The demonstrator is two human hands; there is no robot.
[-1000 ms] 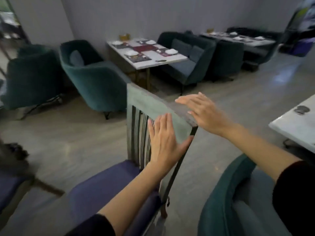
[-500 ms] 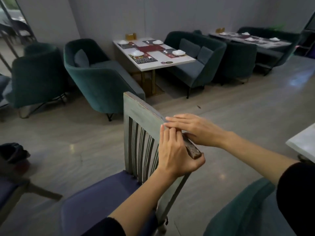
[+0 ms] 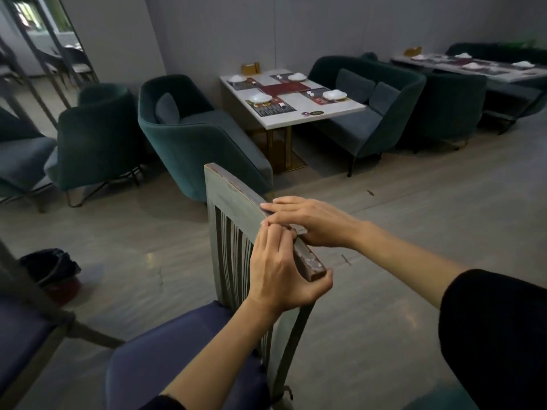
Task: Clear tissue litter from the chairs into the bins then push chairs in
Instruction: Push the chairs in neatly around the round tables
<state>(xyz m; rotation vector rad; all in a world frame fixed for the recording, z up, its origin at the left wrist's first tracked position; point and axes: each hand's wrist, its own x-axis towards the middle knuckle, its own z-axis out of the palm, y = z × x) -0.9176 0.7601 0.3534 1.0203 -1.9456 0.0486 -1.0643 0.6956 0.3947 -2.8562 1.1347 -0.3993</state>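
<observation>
Centre frame, our left hand clasps the chair by its top; our right hand lies flat there. Stiff and weighty, we judge: push there.

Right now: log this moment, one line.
left hand: grips top rail of wooden chair | right hand: flat on rail | seat: no tissue visible

no legible text, placemats perhaps printed, too blurred
</observation>
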